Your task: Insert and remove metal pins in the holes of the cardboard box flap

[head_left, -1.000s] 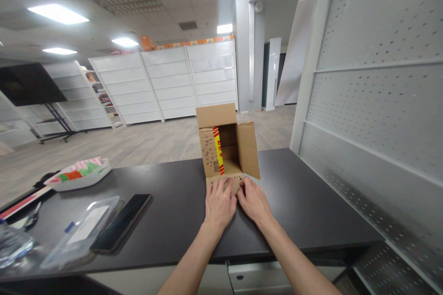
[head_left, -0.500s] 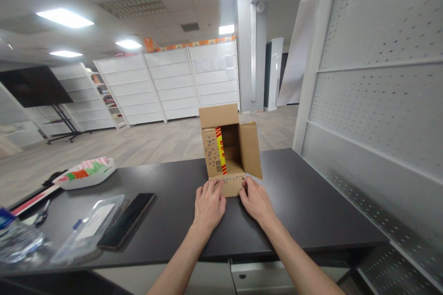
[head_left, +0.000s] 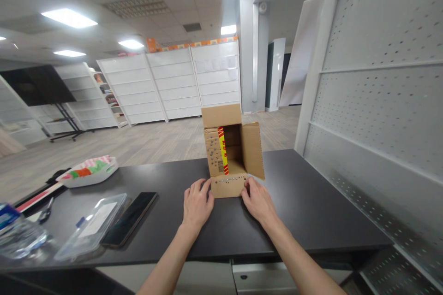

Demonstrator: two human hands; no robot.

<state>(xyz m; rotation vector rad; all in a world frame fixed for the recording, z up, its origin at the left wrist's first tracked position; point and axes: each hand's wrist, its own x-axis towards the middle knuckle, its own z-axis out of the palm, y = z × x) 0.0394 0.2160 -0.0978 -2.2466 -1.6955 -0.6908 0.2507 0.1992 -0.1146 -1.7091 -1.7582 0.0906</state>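
A small cardboard box (head_left: pixel 216 150) stands on the dark desk with its opening towards me and its flaps spread. A yellow and red tape strip (head_left: pixel 223 152) runs down its left flap, beside scattered small dark round spots. More such spots line up across the lower flap (head_left: pixel 228 189), which hangs in front of the opening. My left hand (head_left: pixel 197 203) is at that flap's left edge, fingers bent and apart, holding nothing I can see. At the right edge, the fingers and thumb of my right hand (head_left: pixel 256 199) close on the flap's corner. Its fingertips are partly hidden.
To the left lie a black phone (head_left: pixel 130 220), a clear plastic case (head_left: pixel 92 226) and a water bottle (head_left: pixel 17 235). Behind them is a white basket (head_left: pixel 104 175) with colourful contents. A perforated white panel (head_left: pixel 374 110) borders the desk (head_left: pixel 311 207) on the right.
My left hand has slid left off the lower flap to its left edge, uncovering more of the row of spots. My right hand stays at the right edge. The view has shifted slightly.
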